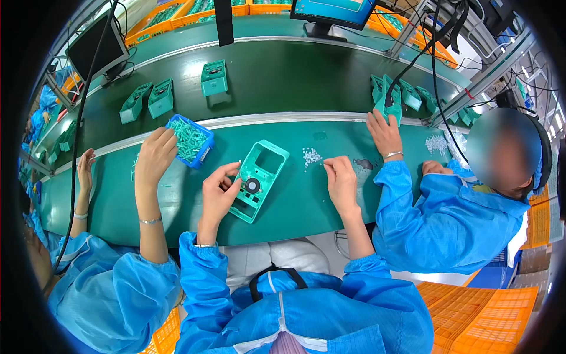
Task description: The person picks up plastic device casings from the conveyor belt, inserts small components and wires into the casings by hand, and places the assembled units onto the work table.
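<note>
A green plastic housing lies at a slant on the green table in front of me, with a round black speaker in its middle. My left hand is at the housing's left edge, fingers curled and thumb and index finger near each other; anything small between them is unclear. To the right of the housing, my right hand hovers over the table with thumb and index finger pinched. Whatever is in that pinch is too small to make out. Beside it lies a pile of small white parts.
A blue bin of green pieces stands to the left, under a co-worker's hand. Another co-worker's hand touches a green housing at right. More housings sit on the dark belt behind the metal rail.
</note>
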{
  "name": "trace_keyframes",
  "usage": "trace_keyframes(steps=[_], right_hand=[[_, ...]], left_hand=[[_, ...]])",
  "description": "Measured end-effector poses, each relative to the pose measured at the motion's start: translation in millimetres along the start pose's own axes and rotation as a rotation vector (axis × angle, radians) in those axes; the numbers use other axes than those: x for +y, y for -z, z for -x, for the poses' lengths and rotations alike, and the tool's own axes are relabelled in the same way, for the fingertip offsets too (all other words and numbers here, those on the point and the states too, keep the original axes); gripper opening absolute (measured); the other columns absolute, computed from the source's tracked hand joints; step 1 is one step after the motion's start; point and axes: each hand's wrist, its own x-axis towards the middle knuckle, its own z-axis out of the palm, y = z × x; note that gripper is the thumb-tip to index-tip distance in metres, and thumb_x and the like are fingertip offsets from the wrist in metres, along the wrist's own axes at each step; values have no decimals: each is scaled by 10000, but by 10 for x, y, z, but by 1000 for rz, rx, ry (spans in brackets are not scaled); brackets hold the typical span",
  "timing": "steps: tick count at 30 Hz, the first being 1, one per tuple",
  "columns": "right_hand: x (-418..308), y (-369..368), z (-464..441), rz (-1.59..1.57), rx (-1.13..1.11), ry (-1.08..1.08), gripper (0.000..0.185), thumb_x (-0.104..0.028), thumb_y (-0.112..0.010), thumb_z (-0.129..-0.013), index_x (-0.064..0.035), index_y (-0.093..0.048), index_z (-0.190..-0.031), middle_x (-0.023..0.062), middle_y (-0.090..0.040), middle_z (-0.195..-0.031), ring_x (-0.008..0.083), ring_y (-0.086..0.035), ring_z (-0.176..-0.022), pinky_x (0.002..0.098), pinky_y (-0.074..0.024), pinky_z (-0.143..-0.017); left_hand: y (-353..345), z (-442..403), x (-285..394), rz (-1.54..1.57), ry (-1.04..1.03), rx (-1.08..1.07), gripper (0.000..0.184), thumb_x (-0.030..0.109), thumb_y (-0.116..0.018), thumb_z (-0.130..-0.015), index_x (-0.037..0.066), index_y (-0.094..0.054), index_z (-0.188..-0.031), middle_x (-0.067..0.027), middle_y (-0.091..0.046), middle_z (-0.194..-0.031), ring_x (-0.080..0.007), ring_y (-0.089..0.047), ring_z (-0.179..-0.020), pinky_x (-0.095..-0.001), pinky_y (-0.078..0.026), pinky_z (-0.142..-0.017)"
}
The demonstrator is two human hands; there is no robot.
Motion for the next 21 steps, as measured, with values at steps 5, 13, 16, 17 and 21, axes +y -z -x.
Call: trace_keyframes(steps=[5,13,16,17,21], right_hand=[[-36,-10,-6,67,-31,43,89,-6,-730,-916,-47,-698,-988,114,-663,-984,347,-704,-831,432,-563,-674],[-13,-31,0,233,-67,137,75,-18,-700,-913,-54,-684,-977,101,-631,-931,316,-702,-811,433,-565,-658],[-16,-40,3,243,-62,125,84,-9,-696,-901,-53,-671,-968,102,-626,-934,316,-703,-820,435,-570,-668],[-20,-40,5,251,-65,111,90,-3,-696,-895,-53,-664,-963,104,-627,-942,319,-704,-825,436,-572,-673],[-15,-51,10,256,-64,117,75,-10,-695,-904,-53,-656,-951,109,-626,-950,324,-703,-827,441,-570,-676]], left_hand=[[12,-1,6,-11,-8,-5,426,-63,-761,-854,42,-740,-1266,-24,-763,-967,-5,-480,-603,-205,-383,-522],[3,0,1,17,-4,-5,420,-64,-758,-858,38,-737,-1265,-29,-760,-969,-5,-477,-610,-208,-389,-528],[0,8,-16,18,-7,-1,424,-66,-755,-856,41,-737,-1267,-34,-759,-979,-7,-473,-608,-210,-388,-526],[0,7,-19,19,-10,0,428,-68,-754,-855,44,-737,-1268,-36,-757,-982,-8,-471,-607,-210,-388,-525],[10,5,19,10,-16,-1,438,-70,-753,-852,51,-737,-1273,-35,-755,-983,-10,-472,-607,-211,-387,-524]])
